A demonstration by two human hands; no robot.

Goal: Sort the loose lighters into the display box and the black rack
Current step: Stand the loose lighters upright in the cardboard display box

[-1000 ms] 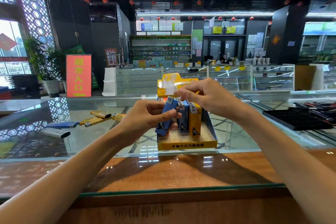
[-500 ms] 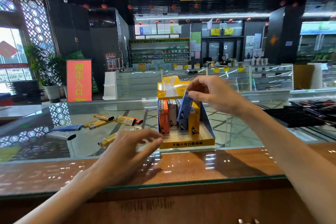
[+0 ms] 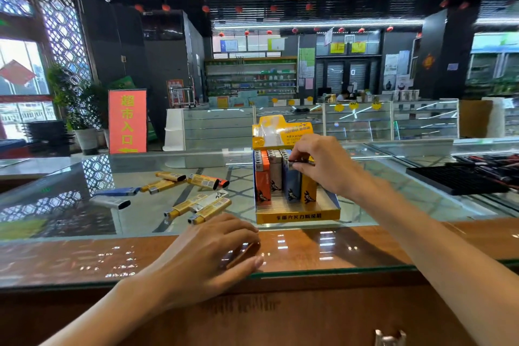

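R hand (image 3: 323, 166) pinch on blue lighter (image 3: 292, 185), its top part-hidden; L hand (image 3: 207, 255) loose, empty; black rack (image 3: 455, 180) partly off-frame.

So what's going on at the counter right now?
A person is filling the yellow display box with lighters. The right hand pinches the top of a blue lighter that stands upright in the box. The left hand rests open and empty on the counter. Several loose lighters lie on the glass to the left, and the black rack sits off to the right.
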